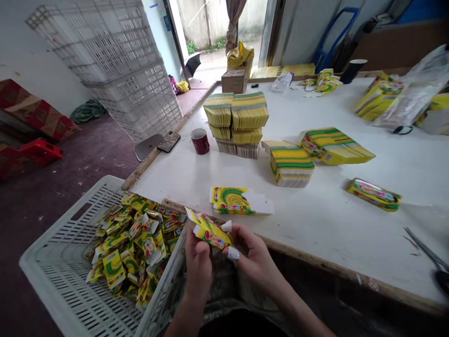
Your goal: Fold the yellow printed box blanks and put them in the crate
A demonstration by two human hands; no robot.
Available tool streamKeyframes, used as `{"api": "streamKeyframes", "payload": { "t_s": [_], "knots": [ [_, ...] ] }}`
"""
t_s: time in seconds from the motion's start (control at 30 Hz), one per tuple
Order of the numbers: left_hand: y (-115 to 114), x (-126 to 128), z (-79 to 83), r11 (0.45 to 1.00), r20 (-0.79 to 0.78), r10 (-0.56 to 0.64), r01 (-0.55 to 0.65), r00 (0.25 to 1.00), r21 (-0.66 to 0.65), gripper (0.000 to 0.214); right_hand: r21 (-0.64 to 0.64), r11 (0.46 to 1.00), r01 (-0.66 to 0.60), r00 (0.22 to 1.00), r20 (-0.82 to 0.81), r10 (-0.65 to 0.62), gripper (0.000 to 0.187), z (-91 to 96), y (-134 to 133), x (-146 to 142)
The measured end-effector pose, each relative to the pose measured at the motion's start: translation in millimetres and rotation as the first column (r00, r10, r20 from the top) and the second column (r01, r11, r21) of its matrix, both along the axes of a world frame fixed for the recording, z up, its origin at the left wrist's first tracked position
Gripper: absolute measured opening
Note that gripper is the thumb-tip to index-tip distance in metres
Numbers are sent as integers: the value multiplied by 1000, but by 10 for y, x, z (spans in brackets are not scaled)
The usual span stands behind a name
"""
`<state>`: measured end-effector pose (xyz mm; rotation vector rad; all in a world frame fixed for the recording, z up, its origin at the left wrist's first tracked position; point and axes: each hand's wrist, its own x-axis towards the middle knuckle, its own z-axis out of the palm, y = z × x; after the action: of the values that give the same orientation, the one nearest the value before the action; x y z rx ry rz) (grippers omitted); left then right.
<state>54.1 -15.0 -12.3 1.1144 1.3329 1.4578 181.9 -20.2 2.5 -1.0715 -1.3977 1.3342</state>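
Between my two hands, just off the table's front edge, is a small yellow and green crayon box (213,234) with a white end flap standing up at its left. My left hand (199,262) grips the box's left part, thumb in front. My right hand (250,252) holds the right end between thumb and fingertips, and white tape wraps its thumb and a finger. Beyond them on the table lie flat, unfolded box blanks (235,201). At my left a white plastic basket (59,255) holds many folded crayon boxes (136,248).
Bundled blanks form a tall stack (235,119) and lower piles (289,161) on the white table (315,224). A maroon mug (200,141), a phone (169,141), a wrapped pack (374,193) and scissors (430,255) lie around. White crates (115,61) tower behind the basket.
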Motion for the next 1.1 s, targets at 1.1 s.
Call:
{"api": "streamKeyframes", "payload": {
  "t_s": [1.1],
  "knots": [
    [-83, -36, 166, 907, -647, -360, 416, 672, -73, 65, -225, 974, 4, 969, -242, -60, 44, -129, 25, 149]
  ]
}}
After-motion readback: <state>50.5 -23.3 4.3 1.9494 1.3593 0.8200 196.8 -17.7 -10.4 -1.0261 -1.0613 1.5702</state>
